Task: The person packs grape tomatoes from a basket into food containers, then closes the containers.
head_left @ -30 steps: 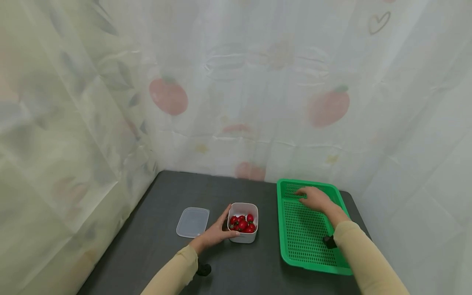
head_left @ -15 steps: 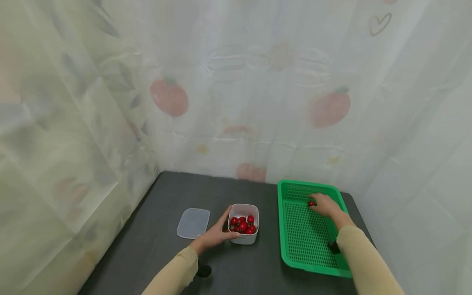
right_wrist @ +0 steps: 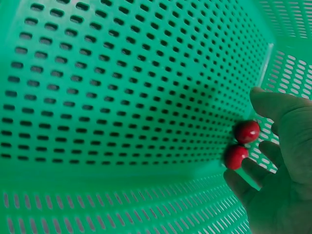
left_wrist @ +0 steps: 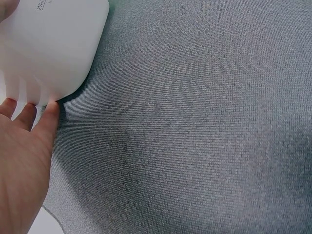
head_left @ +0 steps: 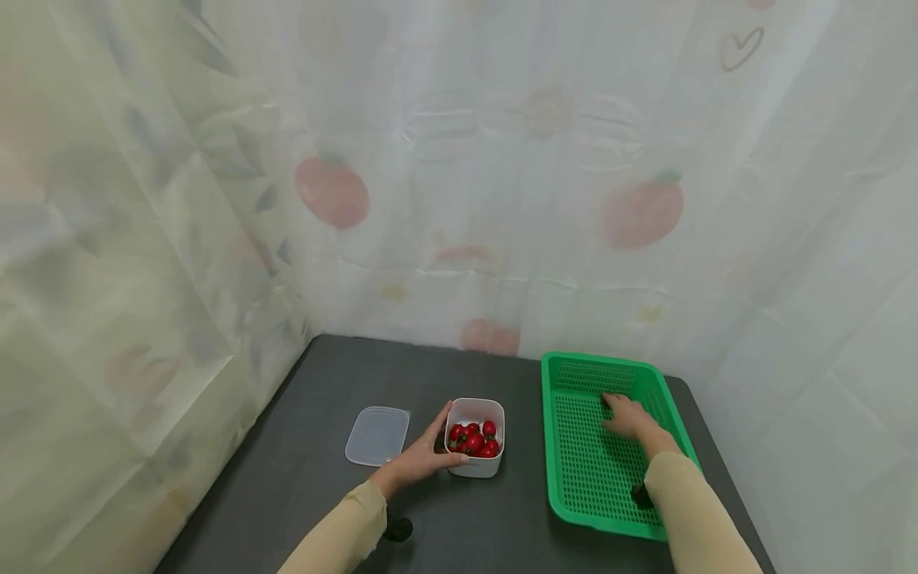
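My left hand (head_left: 419, 461) holds a small white plastic container (head_left: 473, 469), thumb along its near side and fingers at its left side. Several red cherry tomatoes (head_left: 473, 441) lie inside. The left wrist view shows fingertips (left_wrist: 52, 106) against the container's smooth wall (left_wrist: 48, 53). Over on the right, my right hand (head_left: 631, 418) reaches down into a green plastic basket (head_left: 584, 474). Two more cherry tomatoes (right_wrist: 247, 131) lie side by side there in the right wrist view, between the thumb and the spread fingers. From the head view the hand hides them.
A translucent square lid (head_left: 378, 437) lies flat on the dark grey table (head_left: 423, 375), left of the container. Behind the table hangs a pale curtain (head_left: 502, 199) printed with fruit. The basket has raised, slotted walls and stands near the table's right edge.
My right hand has shifted right and nearer within the basket, and lower. A cherry tomato seen at its fingertips half a second ago is now hidden in the head view. The left hand keeps its hold.
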Available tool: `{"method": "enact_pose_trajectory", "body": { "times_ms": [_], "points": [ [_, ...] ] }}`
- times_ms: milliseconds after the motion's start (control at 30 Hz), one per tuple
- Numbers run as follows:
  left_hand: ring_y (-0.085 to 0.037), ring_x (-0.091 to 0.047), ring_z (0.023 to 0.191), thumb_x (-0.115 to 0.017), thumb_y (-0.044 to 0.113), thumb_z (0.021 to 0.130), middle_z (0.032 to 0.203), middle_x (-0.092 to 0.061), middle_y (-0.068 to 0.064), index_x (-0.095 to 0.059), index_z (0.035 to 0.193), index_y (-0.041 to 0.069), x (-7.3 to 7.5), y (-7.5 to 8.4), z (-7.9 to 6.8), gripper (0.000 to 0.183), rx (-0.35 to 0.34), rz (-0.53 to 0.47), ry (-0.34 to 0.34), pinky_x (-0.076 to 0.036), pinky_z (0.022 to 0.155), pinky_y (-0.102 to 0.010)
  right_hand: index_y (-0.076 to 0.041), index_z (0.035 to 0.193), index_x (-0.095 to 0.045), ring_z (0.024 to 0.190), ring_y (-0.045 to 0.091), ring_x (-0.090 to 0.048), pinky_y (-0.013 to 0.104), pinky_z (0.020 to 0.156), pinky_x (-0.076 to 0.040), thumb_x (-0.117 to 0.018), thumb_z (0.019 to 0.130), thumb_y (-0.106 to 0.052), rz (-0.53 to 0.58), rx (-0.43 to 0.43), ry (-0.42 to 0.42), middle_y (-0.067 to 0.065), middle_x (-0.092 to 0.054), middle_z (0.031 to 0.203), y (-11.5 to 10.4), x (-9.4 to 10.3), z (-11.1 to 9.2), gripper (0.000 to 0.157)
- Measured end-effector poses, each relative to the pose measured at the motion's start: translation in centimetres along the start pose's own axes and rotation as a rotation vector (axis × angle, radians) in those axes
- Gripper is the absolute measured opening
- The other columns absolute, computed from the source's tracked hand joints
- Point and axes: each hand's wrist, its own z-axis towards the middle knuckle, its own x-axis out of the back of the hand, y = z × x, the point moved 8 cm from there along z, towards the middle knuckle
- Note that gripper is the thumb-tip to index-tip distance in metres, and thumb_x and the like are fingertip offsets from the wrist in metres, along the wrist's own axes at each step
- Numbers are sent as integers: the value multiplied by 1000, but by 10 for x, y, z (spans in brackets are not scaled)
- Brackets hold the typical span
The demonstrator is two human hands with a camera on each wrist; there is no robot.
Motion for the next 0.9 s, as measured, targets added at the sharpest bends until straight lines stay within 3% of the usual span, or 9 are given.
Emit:
{"method": "enact_pose_trajectory", "body": {
  "times_ms": [367,600,900],
  "points": [
    [-38,-20,151,-77,33,93,169,-14,-14,2,166,29,-1,-3,0,108,8,0,1,-29,115,-59,13,155,-25,138,65,-22,74,105,-28,-65,101,-18,39,-41,-22,42,-15,157,-1,-17,2,74],
    [-39,-20,151,-77,33,93,168,-14,-13,3,166,21,1,-3,1,110,15,17,6,-29,114,-60,14,156,-21,139,66,-18,74,107,-26,-65,101,-20,36,-44,-27,42,-11,158,-2,-17,4,77],
    [-37,-20,151,-78,35,91,169,-11,-10,2,166,25,1,-5,1,110,32,13,11,-29,115,-58,16,154,-20,142,64,-13,72,110,-21,-65,101,-21,7,-56,-39,43,-10,158,-5,-15,7,79]
  ]
}}
